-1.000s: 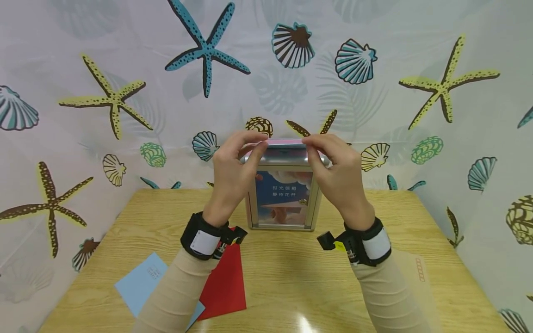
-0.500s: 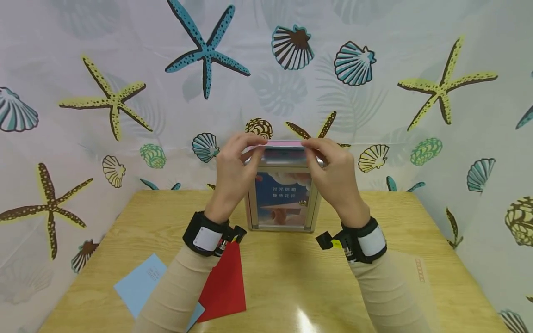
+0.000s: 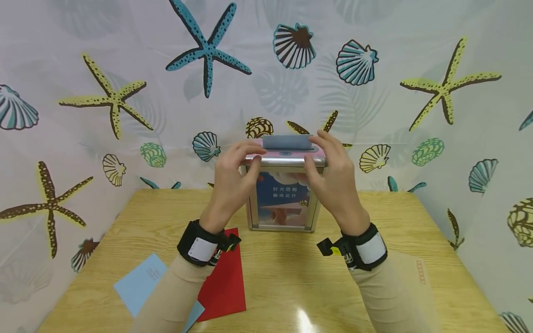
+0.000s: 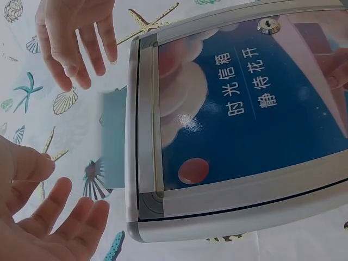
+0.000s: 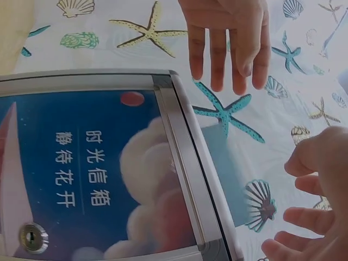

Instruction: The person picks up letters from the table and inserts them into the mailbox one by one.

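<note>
A silver-framed letter box (image 3: 284, 199) with white Chinese characters on its blue front stands upright at the back of the table. From the slot in its pink top rises a flat blue-grey sheet (image 3: 287, 142), also seen jutting past the top edge in both wrist views. My left hand (image 3: 237, 173) is at the top's left end, thumb and fingers apart. At the other end, my right hand (image 3: 335, 173) has its fingertips close to the sheet's right edge. Both hands (image 4: 60, 217) show loosely spread fingers in the wrist views, nothing pinched between them.
A light blue envelope (image 3: 143, 280) and a red envelope (image 3: 226, 282) lie on the left of the wooden table (image 3: 279, 273), partly under my left arm. A tan envelope (image 3: 410, 273) lies beside my right forearm. Behind the box hangs a shell-patterned cloth (image 3: 233, 101).
My hands were pinching a pink-edged piece over the top of the box. The fingers have come apart, and the blue-grey sheet now stands exposed above the slot.
</note>
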`<action>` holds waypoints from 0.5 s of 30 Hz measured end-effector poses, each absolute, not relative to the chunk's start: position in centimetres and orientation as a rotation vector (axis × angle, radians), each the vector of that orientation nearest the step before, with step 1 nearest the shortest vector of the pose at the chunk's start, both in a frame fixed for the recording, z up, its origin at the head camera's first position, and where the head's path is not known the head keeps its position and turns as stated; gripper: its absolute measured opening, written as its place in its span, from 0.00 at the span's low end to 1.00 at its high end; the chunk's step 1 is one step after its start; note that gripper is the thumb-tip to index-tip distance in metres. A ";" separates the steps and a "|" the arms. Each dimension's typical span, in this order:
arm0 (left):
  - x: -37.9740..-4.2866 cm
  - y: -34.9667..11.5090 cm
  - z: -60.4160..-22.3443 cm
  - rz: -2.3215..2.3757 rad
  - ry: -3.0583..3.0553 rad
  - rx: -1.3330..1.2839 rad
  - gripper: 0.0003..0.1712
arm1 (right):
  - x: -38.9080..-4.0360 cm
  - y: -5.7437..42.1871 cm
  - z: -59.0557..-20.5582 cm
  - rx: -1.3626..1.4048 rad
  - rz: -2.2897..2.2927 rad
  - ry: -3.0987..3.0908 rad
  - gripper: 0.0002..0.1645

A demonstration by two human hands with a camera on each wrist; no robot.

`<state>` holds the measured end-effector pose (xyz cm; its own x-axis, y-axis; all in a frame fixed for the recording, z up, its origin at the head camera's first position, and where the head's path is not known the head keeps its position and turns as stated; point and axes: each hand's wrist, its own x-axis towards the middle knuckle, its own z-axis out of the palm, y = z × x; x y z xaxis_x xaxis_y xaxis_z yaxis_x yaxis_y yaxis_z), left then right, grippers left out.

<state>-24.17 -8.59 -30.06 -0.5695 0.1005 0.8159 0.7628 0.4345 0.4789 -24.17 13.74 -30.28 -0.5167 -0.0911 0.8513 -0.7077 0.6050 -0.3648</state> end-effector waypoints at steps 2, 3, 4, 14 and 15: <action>-23.7 -8.7 -30.3 -1.125 -1.969 -0.729 0.10 | -23.6 13.5 -30.6 0.642 0.907 -1.975 0.24; -23.4 -8.8 -30.5 -1.109 -1.976 -0.727 0.10 | -23.3 13.4 -30.8 0.657 0.902 -1.974 0.24; -23.0 -8.9 -30.7 -1.089 -1.985 -0.723 0.10 | -23.0 13.3 -31.0 0.679 0.897 -1.973 0.25; -19.4 -10.7 -33.4 -0.780 -2.278 -0.684 0.33 | -19.9 13.3 -33.2 0.958 0.748 -2.113 0.44; -19.0 -10.9 -33.8 -0.728 -2.328 -0.667 0.37 | -19.5 13.4 -33.5 0.977 0.730 -2.145 0.47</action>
<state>-19.00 -10.95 -33.79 -0.6916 0.2757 0.6676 0.6070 0.7228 0.3303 -19.52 13.37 -33.51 -0.5017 -0.4281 0.7517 -0.7977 0.5651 -0.2105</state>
